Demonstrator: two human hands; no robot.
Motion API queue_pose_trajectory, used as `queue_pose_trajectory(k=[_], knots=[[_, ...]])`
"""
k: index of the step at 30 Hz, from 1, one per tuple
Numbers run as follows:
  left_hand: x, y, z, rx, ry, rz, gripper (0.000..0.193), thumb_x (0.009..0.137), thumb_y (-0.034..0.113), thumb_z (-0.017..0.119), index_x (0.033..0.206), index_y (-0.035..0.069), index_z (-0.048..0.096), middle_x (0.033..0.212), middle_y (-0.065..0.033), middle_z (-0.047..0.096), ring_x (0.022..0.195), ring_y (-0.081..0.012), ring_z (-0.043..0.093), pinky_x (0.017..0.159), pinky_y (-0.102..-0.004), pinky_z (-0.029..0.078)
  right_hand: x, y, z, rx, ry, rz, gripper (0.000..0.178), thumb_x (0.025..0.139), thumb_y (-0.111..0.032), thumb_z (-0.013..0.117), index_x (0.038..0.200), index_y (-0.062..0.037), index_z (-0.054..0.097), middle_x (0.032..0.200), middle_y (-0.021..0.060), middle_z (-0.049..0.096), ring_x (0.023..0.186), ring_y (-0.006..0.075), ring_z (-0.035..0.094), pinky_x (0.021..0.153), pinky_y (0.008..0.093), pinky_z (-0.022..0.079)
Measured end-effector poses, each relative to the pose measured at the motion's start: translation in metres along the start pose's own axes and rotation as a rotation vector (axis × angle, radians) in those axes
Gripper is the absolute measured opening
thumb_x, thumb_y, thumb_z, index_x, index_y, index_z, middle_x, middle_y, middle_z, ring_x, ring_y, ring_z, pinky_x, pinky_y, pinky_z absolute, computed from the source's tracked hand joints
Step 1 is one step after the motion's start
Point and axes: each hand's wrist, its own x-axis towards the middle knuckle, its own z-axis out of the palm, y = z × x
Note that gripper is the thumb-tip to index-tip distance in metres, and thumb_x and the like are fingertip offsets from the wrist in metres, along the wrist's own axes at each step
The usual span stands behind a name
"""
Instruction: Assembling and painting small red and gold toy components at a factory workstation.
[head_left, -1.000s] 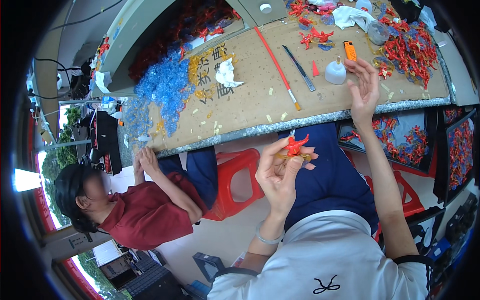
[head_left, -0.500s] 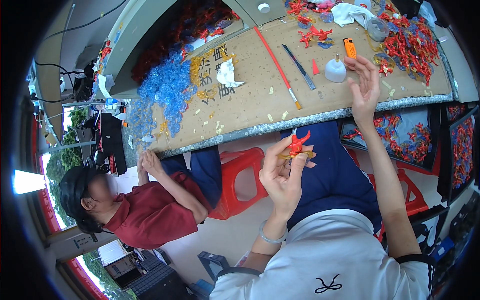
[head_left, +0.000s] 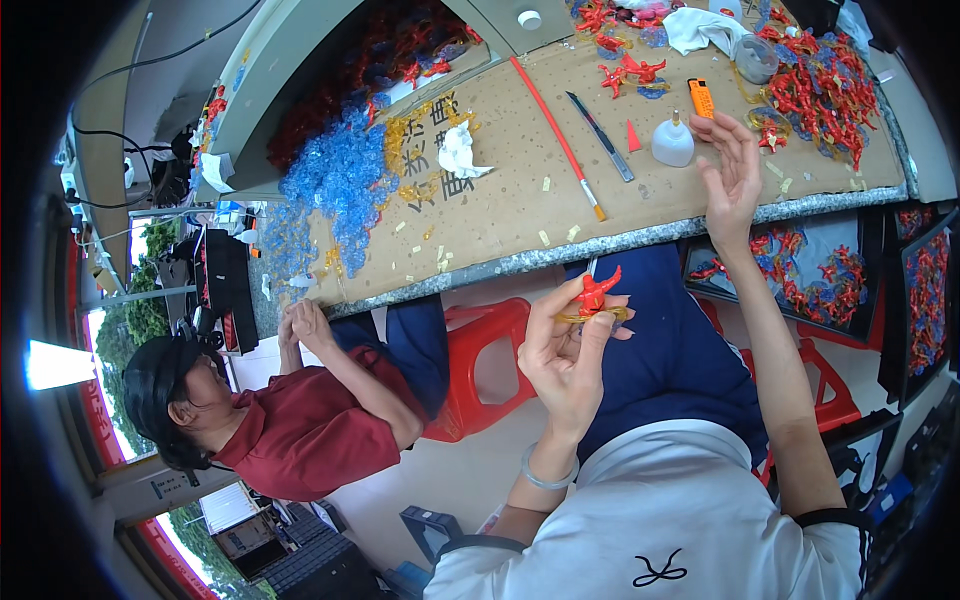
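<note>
My left hand [head_left: 566, 372] pinches a small red toy figure [head_left: 597, 290] on a clear yellow base, held up off the table edge over my lap. A thin pale tip sticks up behind the figure; I cannot make out what it belongs to. Over the table's front part, my right hand [head_left: 736, 172] is open, fingers apart and a little curled, with nothing in it. Just left of its fingers stands a white squeeze bottle [head_left: 672, 146] with a narrow tip. An orange lighter [head_left: 701, 98] lies beyond the fingertips.
A red-handled brush [head_left: 556, 135], a craft knife [head_left: 600, 137] and a red triangular scrap [head_left: 632, 136] lie left of the bottle. Blue clear pieces [head_left: 335, 185] are heaped leftward, red figures [head_left: 815, 85] at right. A co-worker [head_left: 310, 425] sits at left. Trays [head_left: 790, 275] of figures stand below the table edge.
The view has shifted very slightly. Both hands keep nearly the same pose, the left still holding the red figure.
</note>
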Motion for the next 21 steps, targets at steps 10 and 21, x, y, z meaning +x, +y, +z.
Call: queue_pose_trajectory(k=[10, 21], knots=[[0.0033, -0.0008, -0.0036, -0.122, -0.011, -0.083, 0.026, 0.089, 0.002, 0.052, 0.114, -0.005, 0.047, 0.085, -0.0224, 0.065, 0.069, -0.0277, 0.066, 0.055, -0.0282, 0.054, -0.0005, -0.0017, 0.0010, -0.005, 0.007, 0.009, 0.051, 0.074, 0.012, 0.048, 0.124, 0.0059, 0.038, 0.118, 0.0200, 0.054, 0.112, 0.0239, 0.052, 0.100, 0.0359, 0.037], [0.0036, 0.0012, -0.0048, -0.148, -0.015, -0.117, 0.025, 0.090, 0.003, 0.052, 0.113, -0.005, 0.048, 0.084, -0.0219, 0.065, 0.068, -0.0274, 0.066, 0.054, -0.0274, 0.053, 0.0000, -0.0016, 0.0013, 0.003, 0.012, 0.016, 0.052, 0.074, 0.013, 0.048, 0.124, 0.0058, 0.038, 0.118, 0.0203, 0.054, 0.112, 0.0244, 0.052, 0.100, 0.0360, 0.037]])
